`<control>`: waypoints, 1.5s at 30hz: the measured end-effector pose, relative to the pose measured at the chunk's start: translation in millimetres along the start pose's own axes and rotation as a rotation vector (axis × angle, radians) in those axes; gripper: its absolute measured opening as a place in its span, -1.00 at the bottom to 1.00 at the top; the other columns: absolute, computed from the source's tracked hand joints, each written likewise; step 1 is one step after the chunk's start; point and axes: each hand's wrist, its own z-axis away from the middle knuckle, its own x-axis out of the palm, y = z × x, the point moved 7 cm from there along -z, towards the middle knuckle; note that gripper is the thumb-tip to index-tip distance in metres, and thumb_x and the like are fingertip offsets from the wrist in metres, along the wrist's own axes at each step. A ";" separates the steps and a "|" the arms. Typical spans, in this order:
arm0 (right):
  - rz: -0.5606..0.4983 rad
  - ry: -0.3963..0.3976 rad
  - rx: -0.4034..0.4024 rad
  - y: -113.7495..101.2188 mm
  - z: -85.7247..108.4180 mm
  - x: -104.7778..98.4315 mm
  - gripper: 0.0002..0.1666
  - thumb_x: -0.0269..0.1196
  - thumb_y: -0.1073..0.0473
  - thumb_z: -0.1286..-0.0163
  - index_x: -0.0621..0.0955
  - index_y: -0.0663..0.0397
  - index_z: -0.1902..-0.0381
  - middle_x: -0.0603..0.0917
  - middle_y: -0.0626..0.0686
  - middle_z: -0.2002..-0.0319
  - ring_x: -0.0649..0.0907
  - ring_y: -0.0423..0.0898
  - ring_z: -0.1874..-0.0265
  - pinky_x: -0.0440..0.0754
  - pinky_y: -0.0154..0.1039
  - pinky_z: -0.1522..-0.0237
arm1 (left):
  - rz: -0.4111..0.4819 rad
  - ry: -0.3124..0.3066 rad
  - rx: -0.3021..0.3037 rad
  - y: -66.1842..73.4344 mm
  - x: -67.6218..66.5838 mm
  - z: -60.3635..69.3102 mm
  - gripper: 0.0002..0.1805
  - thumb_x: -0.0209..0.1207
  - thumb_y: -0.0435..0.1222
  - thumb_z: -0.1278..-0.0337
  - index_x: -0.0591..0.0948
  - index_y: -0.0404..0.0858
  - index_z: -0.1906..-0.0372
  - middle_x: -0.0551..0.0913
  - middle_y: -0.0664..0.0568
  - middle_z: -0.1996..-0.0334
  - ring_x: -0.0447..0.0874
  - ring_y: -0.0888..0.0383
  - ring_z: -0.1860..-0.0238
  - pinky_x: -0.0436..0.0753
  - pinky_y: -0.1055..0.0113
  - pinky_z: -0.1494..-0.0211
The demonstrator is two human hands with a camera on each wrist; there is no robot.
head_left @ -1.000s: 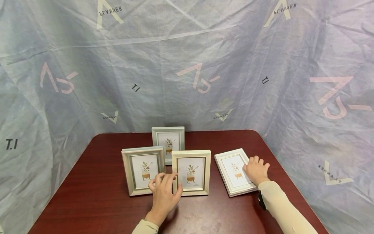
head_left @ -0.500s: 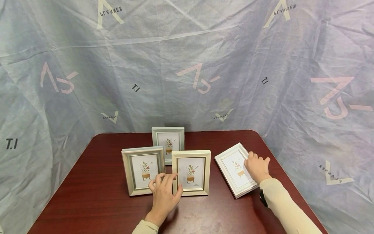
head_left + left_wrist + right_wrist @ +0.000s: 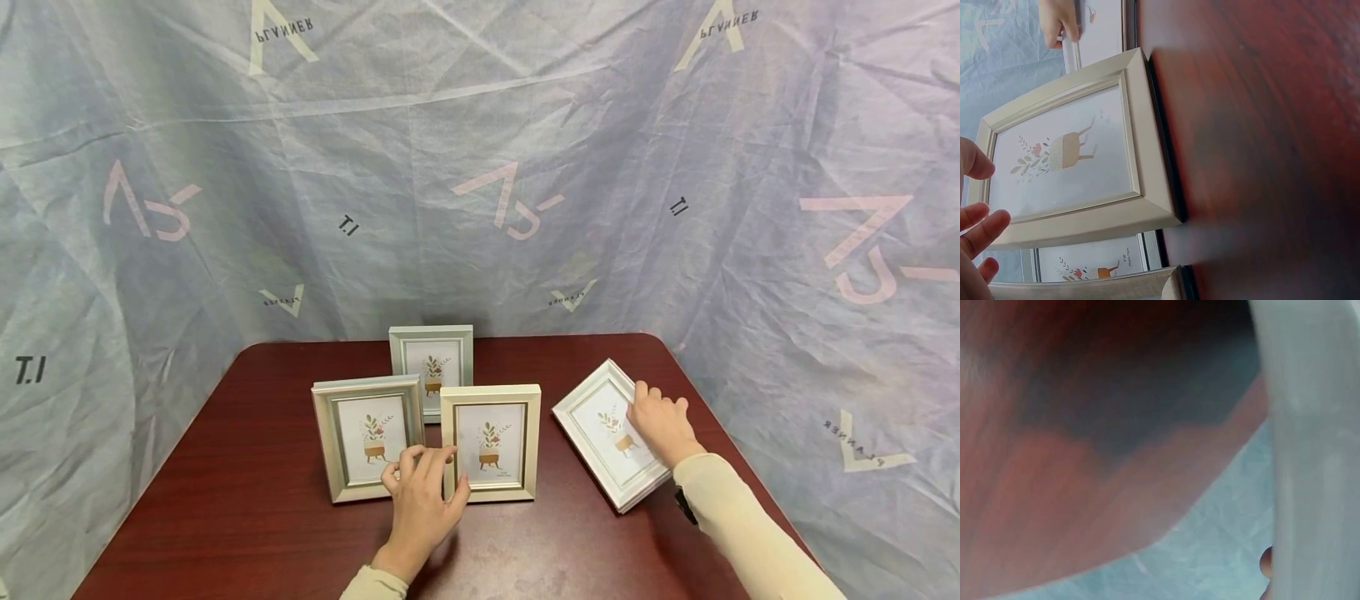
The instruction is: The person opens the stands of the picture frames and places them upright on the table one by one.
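At the right of the head view, my right hand (image 3: 663,423) grips the right side of a white picture frame (image 3: 600,454), which is turned askew and tilted. A pale, blurred band (image 3: 1316,456) fills the right of the right wrist view, with a fingertip (image 3: 1266,562) beside it. My left hand (image 3: 423,500), fingers loosely bent, is in front of a cream picture frame (image 3: 529,442) and a champagne-coloured picture frame (image 3: 333,442), both standing. In the left wrist view its fingers (image 3: 988,234) hold nothing; whether they touch the cream frame is unclear.
Behind the two front frames stands a grey-green picture frame (image 3: 431,332), partly hidden by them. All stand on a dark red table (image 3: 225,533) with rounded far corners. A grey printed cloth (image 3: 420,167) hangs around its back and sides.
My right hand has turned the white frame anticlockwise, raising its top edge towards the back, and tilted it up somewhat. The left hand and the other frames have stayed put.
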 end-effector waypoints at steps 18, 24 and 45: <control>0.061 0.404 -0.401 -19.8 -7.3 -63.3 -0.61 0.09 0.18 -0.29 0.45 0.45 0.09 0.40 0.18 0.56 0.42 0.12 0.67 0.22 0.01 0.48 | -0.007 0.004 0.012 2.1 -0.3 0.9 -0.63 0.33 -0.24 0.18 0.67 -0.30 0.16 0.67 0.01 0.30 0.41 -0.11 0.12 0.07 -0.17 0.15; 0.002 0.444 -0.492 -20.3 -11.2 -80.8 -0.58 -0.06 0.09 -0.36 0.45 0.39 0.09 0.41 0.13 0.58 0.44 0.08 0.68 0.19 -0.03 0.46 | 0.002 0.003 0.020 4.1 -1.4 -0.3 -0.64 0.31 -0.24 0.17 0.66 -0.31 0.17 0.66 0.01 0.30 0.41 -0.12 0.11 0.07 -0.18 0.15; -0.054 0.461 -0.812 -29.4 -6.6 -116.2 -0.52 -0.17 -0.07 -0.63 0.46 0.24 0.10 0.43 0.01 0.44 0.44 -0.03 0.49 0.33 0.12 0.23 | 0.053 -0.016 0.034 5.4 -7.6 -10.4 -0.66 0.23 -0.20 0.06 0.66 -0.29 0.14 0.66 -0.01 0.29 0.40 -0.10 0.10 0.04 -0.17 0.11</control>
